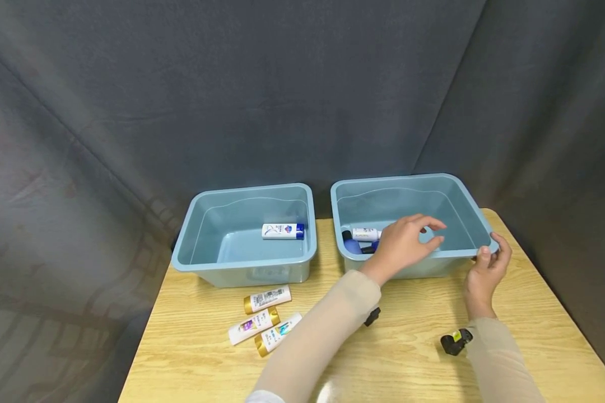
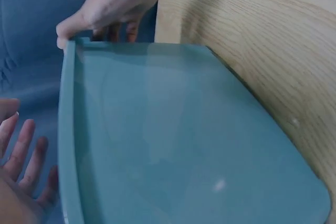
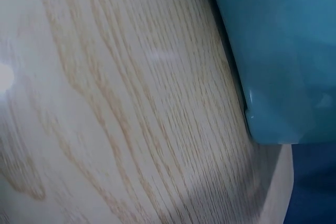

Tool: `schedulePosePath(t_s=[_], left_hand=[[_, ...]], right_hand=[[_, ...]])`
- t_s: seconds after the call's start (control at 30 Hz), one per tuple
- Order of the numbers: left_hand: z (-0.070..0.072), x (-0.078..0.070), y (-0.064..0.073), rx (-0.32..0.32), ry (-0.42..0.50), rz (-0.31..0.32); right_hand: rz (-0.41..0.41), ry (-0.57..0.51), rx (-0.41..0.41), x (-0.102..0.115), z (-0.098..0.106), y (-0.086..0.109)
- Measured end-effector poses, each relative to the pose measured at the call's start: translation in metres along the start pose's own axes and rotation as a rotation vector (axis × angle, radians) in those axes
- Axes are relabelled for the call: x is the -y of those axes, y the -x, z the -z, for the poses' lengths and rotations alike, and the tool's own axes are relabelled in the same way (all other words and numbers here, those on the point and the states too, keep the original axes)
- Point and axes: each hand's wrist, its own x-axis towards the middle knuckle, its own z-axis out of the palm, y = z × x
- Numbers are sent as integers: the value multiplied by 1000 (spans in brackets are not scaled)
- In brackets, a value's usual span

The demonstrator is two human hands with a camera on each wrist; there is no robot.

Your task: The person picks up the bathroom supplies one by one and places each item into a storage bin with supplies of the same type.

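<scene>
My left hand [image 1: 405, 243] hovers over the front part of the right blue bin [image 1: 393, 180], its thumb and fingers apart with nothing between them. In the left wrist view, this hand's fingers [image 2: 21, 148] are spread beside the bin's rim. My right hand [image 1: 486, 277] grips the front right corner of the same bin, thumb at the rim. Inside that bin, at its left end, lie a white bottle [image 1: 365, 234] and a blue bottle with a black cap [image 1: 352, 245]; other dark-capped items there are partly hidden by my left hand.
To the left stands a second blue bin [image 1: 252, 190] holding a white bottle with a blue cap [image 1: 279, 231]. In front of it, three white tubes [image 1: 254, 326] with gold caps lie on the wooden table [image 1: 408, 358]. A grey curtain [image 1: 292, 101] hangs behind.
</scene>
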Motion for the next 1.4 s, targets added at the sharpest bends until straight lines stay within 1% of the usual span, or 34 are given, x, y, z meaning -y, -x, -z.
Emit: schedulePosePath(t_s=[0.07, 0.17, 0.27, 0.37, 0.47, 0.57, 0.7, 0.8, 0.9, 1.0, 1.1, 1.2, 1.3, 1.4], left_hand=[[3, -2, 3, -6, -7, -6], [7, -4, 9, -23, -24, -16], [9, -6, 15, -36, -44, -44], [11, -8, 22, -38, -64, -76], [14, -9, 30, -41, -74, -105], [17, -11, 37, -59, -74, -134], [22, -14, 45, -69, -109, -170], [25, -16, 51, -64, -147, -175], [27, -17, 57, -82, -177, -178], [28, -15, 63, -104, -181, -196], [30, -13, 70, -109, -159, -217], [30, -10, 77, -103, -139, -227], [29, -7, 84, -85, -142, -211], [25, -2, 92, -52, -151, -181]], right_hand=[[0, 1, 1, -1, -1, -1], [-2, -25, 1, -2, -3, -1], [0, -66, -10, -3, -3, -1], [10, -80, -21, -4, -3, -1], [2, -68, -25, -4, -2, -1], [-18, -50, -14, -3, 0, -1], [-27, -32, 2, -2, 2, -1], [-32, -21, 2, -2, 3, -2], [-35, 15, 5, -2, 4, -2], [-32, 49, 9, -2, 3, -3], [-33, 59, 13, -2, 2, -3], [-43, 66, 13, -3, 1, -3], [-60, 88, 12, -3, -1, -3], [-79, 120, -3, -2, -1, -4]])
